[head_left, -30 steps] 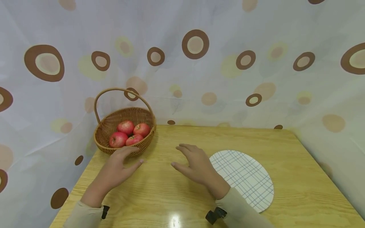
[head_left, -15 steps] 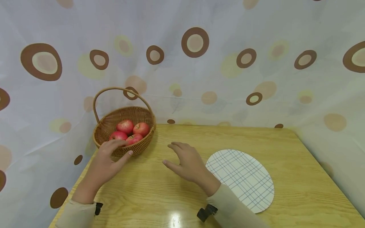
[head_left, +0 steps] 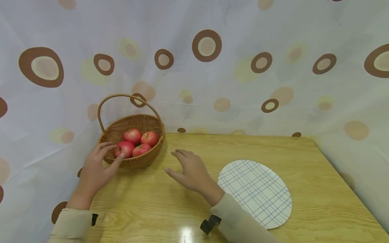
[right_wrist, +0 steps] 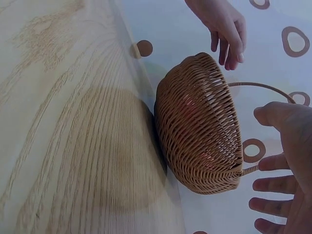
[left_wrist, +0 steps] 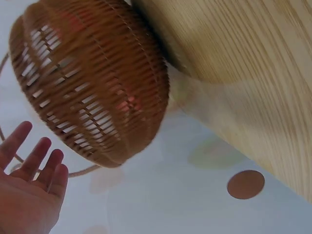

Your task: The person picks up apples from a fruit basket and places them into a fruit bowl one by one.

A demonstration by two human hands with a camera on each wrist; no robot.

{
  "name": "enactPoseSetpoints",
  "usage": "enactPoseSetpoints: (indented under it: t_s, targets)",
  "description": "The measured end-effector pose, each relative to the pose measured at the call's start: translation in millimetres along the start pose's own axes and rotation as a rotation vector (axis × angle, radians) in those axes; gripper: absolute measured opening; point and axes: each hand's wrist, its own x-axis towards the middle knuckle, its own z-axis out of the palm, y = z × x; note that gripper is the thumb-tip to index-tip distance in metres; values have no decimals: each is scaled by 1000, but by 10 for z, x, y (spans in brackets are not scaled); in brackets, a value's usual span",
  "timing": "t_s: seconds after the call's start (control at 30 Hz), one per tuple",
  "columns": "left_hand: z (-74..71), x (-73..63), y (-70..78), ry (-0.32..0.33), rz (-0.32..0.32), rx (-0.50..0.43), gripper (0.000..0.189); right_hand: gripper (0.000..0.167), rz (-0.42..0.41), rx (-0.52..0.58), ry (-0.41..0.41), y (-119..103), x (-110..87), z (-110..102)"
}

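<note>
A brown wicker basket [head_left: 138, 162] with a tall arched handle stands at the table's back left, holding several red apples [head_left: 132, 135]. At its near left rim is my left hand [head_left: 96, 167], fingers spread and relaxed, with nothing gripped. The left wrist view has those fingers [left_wrist: 36, 158] apart from the woven side of the basket [left_wrist: 92, 83]. My right hand [head_left: 191, 170] hovers over the table to the right of the basket, thumb and fingers apart, holding nothing. In the right wrist view the basket [right_wrist: 200, 126] lies between both hands.
A round white board or mat with a blue check [head_left: 256, 192] lies on the wooden table [head_left: 316, 189] at the right. Spotted white cloth [head_left: 231, 87] hangs behind and along both sides of the table.
Both hands have moved left. The left one has gone from in front of the basket to its left rim; the right one has drawn nearer to the basket's right side.
</note>
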Motion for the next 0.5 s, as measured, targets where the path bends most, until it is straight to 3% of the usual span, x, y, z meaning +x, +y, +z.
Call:
enactPoseSetpoints:
  t_s: [0.33, 0.5]
  targets:
    - [-143, 71, -326, -58, -58, 68, 46, 67, 34, -1, -39, -1, 112, 84]
    - [-183, 117, -458, -136, -130, 71, 56, 70, 38, 1, -52, -10, 200, 121]
